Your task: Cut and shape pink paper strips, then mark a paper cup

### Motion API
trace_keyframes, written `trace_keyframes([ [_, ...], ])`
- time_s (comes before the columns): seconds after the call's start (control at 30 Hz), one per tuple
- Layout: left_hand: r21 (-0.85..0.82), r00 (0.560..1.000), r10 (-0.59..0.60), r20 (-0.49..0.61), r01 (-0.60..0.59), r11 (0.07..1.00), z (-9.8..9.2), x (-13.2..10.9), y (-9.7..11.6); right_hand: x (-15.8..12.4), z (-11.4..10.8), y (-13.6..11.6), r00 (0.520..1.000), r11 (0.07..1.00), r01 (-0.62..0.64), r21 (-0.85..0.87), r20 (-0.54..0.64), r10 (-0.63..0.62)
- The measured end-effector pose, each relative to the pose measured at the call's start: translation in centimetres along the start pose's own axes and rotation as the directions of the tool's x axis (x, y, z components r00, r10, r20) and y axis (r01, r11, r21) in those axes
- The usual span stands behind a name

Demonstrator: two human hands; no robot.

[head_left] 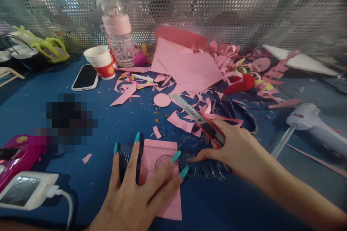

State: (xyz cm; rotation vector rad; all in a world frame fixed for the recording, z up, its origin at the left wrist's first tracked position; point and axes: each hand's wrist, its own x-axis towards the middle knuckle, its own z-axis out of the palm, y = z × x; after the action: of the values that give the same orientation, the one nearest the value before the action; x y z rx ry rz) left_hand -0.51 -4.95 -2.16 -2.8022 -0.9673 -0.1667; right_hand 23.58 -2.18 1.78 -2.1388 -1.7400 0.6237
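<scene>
My left hand [138, 191], with teal nails, lies flat with fingers spread on a clear template ruler [202, 169] that covers a pink paper card [159, 151] on the blue table. My right hand [234, 148] is closed round a red utility knife [202, 120] whose long blade points up and away to the left. Its fingertip rests on the ruler just right of the card. A cut pink paper circle [162, 100] lies beyond the card.
Pink paper sheets [187, 63] and scraps are heaped at the back. A stack of paper cups [101, 61], a phone [85, 77] and a bottle [119, 36] stand back left. A white glue gun [311, 122] lies right, a white charger [24, 189] and magenta device [16, 153] left.
</scene>
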Motion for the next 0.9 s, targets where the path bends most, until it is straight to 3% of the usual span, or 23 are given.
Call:
trace_keyframes([
  [0.4, 0.012, 0.998, 0.055, -0.009, -0.055, 0.998, 0.18, 0.16, -0.21, 0.14, -0.1, -0.22, 1.0, 1.0, 0.002, -0.009, -0.015, -0.002],
  [0.9, -0.015, 0.998, 0.032, -0.059, -0.033, 0.999, 0.48, 0.24, -0.09, 0.3, 0.1, 0.11, 1.0, 1.0, 0.016, -0.023, -0.023, -0.016],
])
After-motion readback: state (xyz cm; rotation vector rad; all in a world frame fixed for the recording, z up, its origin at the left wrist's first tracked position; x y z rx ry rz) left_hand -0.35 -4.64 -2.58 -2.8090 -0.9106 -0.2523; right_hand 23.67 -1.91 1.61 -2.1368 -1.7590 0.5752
